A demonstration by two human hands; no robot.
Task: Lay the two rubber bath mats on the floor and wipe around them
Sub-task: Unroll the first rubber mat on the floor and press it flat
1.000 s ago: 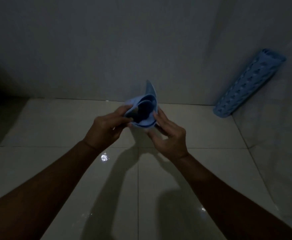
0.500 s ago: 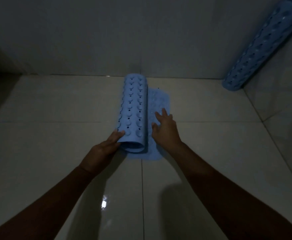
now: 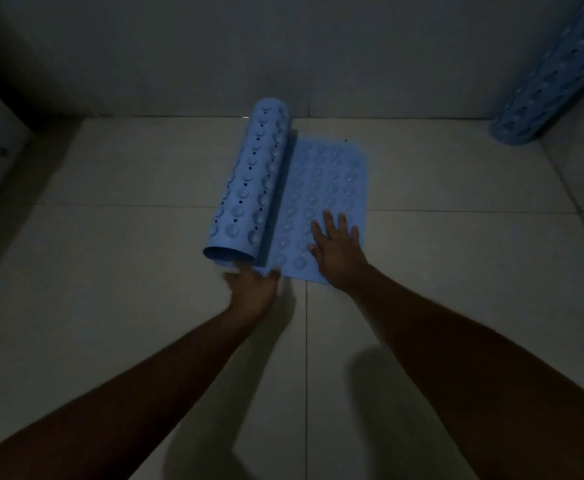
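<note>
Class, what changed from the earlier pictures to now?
The blue mat went from both hands onto the floor and unrolled leftward. The right hand now presses its flat part; the left hand sits at the roll's end. The second mat stays rolled by the wall.

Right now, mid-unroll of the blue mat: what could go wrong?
1. The half-unrolled blue rubber bath mat may curl back: only the right hand, flat, pins its laid part; the left hand at the roll's near end is blurred.
2. The second rolled blue mat stands leaning at far right and might slide on the glossy tile floor.
</note>
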